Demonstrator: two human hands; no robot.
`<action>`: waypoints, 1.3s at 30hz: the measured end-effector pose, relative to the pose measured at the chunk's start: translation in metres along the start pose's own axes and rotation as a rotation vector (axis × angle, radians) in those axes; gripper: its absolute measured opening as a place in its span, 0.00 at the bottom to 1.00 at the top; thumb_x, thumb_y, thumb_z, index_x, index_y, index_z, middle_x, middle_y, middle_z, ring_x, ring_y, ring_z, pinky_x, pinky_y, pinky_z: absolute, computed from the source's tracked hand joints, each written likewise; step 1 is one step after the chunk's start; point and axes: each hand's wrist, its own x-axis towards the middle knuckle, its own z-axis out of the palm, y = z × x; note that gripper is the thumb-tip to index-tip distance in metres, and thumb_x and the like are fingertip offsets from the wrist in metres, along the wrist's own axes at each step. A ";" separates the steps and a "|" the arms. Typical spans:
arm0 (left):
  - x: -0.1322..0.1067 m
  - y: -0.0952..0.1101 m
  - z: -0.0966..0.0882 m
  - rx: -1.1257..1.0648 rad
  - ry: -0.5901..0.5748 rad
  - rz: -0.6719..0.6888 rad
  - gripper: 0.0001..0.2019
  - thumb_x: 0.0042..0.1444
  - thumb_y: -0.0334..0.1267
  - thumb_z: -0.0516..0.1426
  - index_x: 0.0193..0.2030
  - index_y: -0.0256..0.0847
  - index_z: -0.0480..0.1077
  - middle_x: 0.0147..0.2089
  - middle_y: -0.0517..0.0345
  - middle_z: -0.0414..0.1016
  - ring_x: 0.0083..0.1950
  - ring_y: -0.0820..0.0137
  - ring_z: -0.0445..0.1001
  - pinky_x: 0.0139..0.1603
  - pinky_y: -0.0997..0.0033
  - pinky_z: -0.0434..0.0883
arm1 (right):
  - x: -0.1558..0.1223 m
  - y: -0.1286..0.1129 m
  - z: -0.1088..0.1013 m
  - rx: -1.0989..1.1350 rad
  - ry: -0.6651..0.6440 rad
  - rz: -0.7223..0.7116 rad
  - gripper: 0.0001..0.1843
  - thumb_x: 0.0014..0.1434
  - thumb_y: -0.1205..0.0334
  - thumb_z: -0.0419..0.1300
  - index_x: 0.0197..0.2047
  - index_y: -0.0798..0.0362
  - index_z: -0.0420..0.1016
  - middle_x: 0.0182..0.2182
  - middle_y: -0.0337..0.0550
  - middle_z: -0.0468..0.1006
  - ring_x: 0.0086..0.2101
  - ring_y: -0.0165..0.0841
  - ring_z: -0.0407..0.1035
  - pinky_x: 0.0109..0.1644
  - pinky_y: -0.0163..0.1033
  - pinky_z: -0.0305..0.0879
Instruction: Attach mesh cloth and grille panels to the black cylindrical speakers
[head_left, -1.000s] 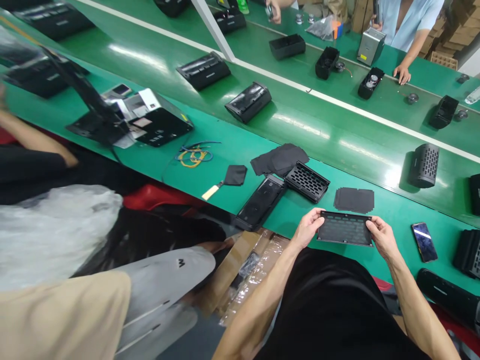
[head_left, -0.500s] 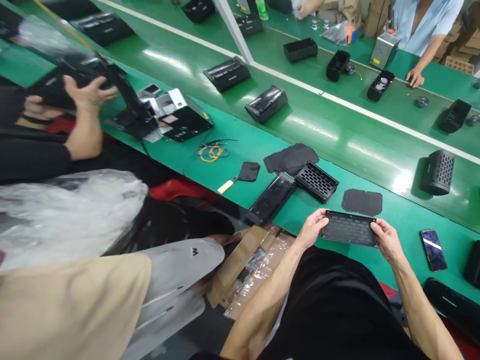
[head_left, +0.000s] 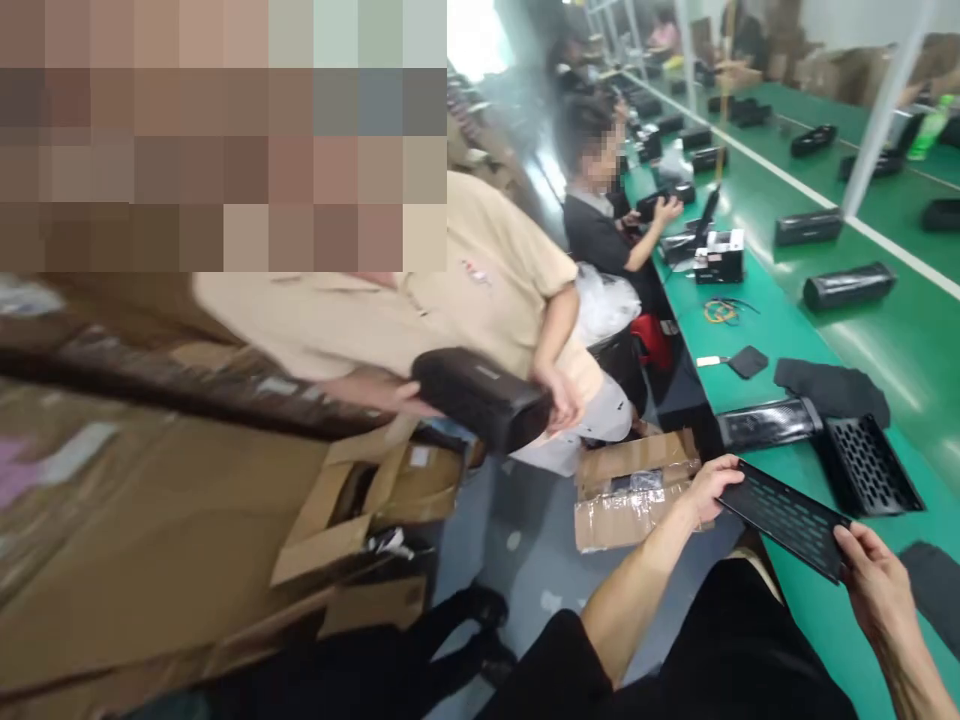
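Note:
I hold a flat black perforated grille panel [head_left: 787,517] by its two short ends, tilted down to the right, over the near edge of the green bench [head_left: 780,330]. My left hand [head_left: 709,487] is closed on its left end and my right hand [head_left: 874,580] on its right end. Just beyond the panel lie a black slotted tray [head_left: 870,465], a long black speaker housing [head_left: 765,423] and a pile of dark fabric pieces [head_left: 832,387].
A person in a beige shirt stands at my left holding a black speaker body [head_left: 480,398]. Open cardboard boxes [head_left: 634,485] sit on the floor beside me. Farther along, a seated person works at the bench. More black housings [head_left: 847,285] lie on the conveyor belt.
My view has swung sharply left, away from the bench toward the aisle and the people there. Both hands have kept hold of the grille panel, which now sits at the lower right.

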 end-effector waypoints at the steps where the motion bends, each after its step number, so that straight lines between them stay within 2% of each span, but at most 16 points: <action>1: -0.003 0.005 -0.011 -0.018 0.028 0.028 0.15 0.33 0.39 0.69 0.31 0.39 0.74 0.25 0.62 0.69 0.26 0.71 0.68 0.31 0.71 0.63 | 0.003 -0.002 0.013 -0.015 -0.042 -0.001 0.28 0.37 0.46 0.82 0.35 0.51 0.77 0.24 0.31 0.75 0.21 0.26 0.64 0.21 0.30 0.62; 3: -0.013 0.013 -0.030 -0.052 0.069 0.075 0.15 0.34 0.39 0.68 0.30 0.39 0.72 0.24 0.63 0.68 0.26 0.72 0.68 0.30 0.71 0.61 | 0.003 -0.006 0.039 -0.043 -0.114 -0.006 0.27 0.37 0.46 0.82 0.34 0.51 0.76 0.24 0.32 0.74 0.22 0.28 0.67 0.23 0.31 0.65; 6: -0.030 0.018 -0.054 -0.097 0.105 0.125 0.15 0.34 0.39 0.69 0.30 0.40 0.70 0.25 0.64 0.68 0.26 0.73 0.68 0.31 0.72 0.61 | -0.006 -0.012 0.070 -0.085 -0.196 -0.019 0.26 0.37 0.47 0.81 0.30 0.50 0.73 0.22 0.31 0.70 0.22 0.27 0.64 0.23 0.31 0.65; 10: -0.044 0.016 -0.073 -0.116 0.123 0.151 0.15 0.38 0.40 0.69 0.31 0.40 0.70 0.26 0.66 0.68 0.27 0.74 0.66 0.31 0.74 0.61 | -0.007 -0.009 0.086 -0.121 -0.276 0.003 0.28 0.37 0.45 0.80 0.27 0.50 0.67 0.21 0.29 0.66 0.21 0.25 0.61 0.23 0.31 0.63; 13: -0.054 0.013 -0.077 -0.105 0.112 0.142 0.14 0.41 0.39 0.69 0.31 0.40 0.70 0.27 0.66 0.68 0.27 0.75 0.66 0.30 0.75 0.61 | -0.003 0.001 0.081 -0.122 -0.300 0.062 0.30 0.37 0.43 0.80 0.28 0.49 0.67 0.21 0.29 0.67 0.20 0.25 0.60 0.23 0.31 0.62; 19: -0.062 0.007 -0.072 -0.095 0.084 0.098 0.15 0.43 0.41 0.69 0.35 0.41 0.70 0.26 0.66 0.69 0.25 0.74 0.67 0.29 0.74 0.63 | -0.003 0.014 0.066 -0.104 -0.285 0.127 0.33 0.34 0.43 0.82 0.27 0.49 0.65 0.19 0.28 0.64 0.19 0.25 0.58 0.21 0.31 0.58; 24: -0.055 0.003 -0.071 -0.086 0.053 0.064 0.17 0.40 0.37 0.70 0.37 0.40 0.72 0.31 0.63 0.73 0.28 0.73 0.70 0.33 0.73 0.66 | -0.001 0.016 0.060 -0.101 -0.251 0.139 0.34 0.33 0.42 0.82 0.28 0.48 0.65 0.19 0.28 0.65 0.20 0.25 0.58 0.22 0.31 0.60; 29: -0.042 -0.006 -0.070 -0.102 0.048 0.029 0.20 0.37 0.36 0.72 0.37 0.40 0.72 0.32 0.63 0.73 0.30 0.73 0.70 0.34 0.74 0.66 | 0.006 0.013 0.059 -0.108 -0.205 0.148 0.33 0.31 0.43 0.83 0.28 0.49 0.67 0.19 0.27 0.65 0.20 0.24 0.57 0.23 0.30 0.61; 32: -0.037 -0.012 -0.068 -0.103 0.035 -0.010 0.22 0.36 0.38 0.73 0.37 0.41 0.70 0.31 0.64 0.72 0.29 0.74 0.70 0.33 0.75 0.66 | 0.004 0.010 0.056 -0.099 -0.200 0.136 0.32 0.31 0.44 0.83 0.29 0.50 0.70 0.20 0.29 0.68 0.21 0.25 0.61 0.23 0.30 0.62; 35: -0.036 -0.016 -0.063 -0.086 0.011 -0.060 0.24 0.36 0.41 0.73 0.37 0.42 0.67 0.28 0.67 0.69 0.25 0.75 0.68 0.29 0.75 0.65 | -0.001 0.011 0.045 -0.074 -0.185 0.111 0.31 0.32 0.45 0.83 0.30 0.51 0.73 0.22 0.31 0.72 0.22 0.26 0.65 0.24 0.31 0.64; 39: -0.030 -0.018 -0.049 -0.069 -0.034 -0.080 0.23 0.36 0.42 0.73 0.37 0.42 0.68 0.28 0.65 0.69 0.24 0.74 0.68 0.27 0.74 0.65 | 0.003 0.026 0.016 -0.022 -0.104 0.067 0.29 0.33 0.47 0.83 0.35 0.51 0.79 0.26 0.35 0.79 0.23 0.30 0.71 0.25 0.34 0.70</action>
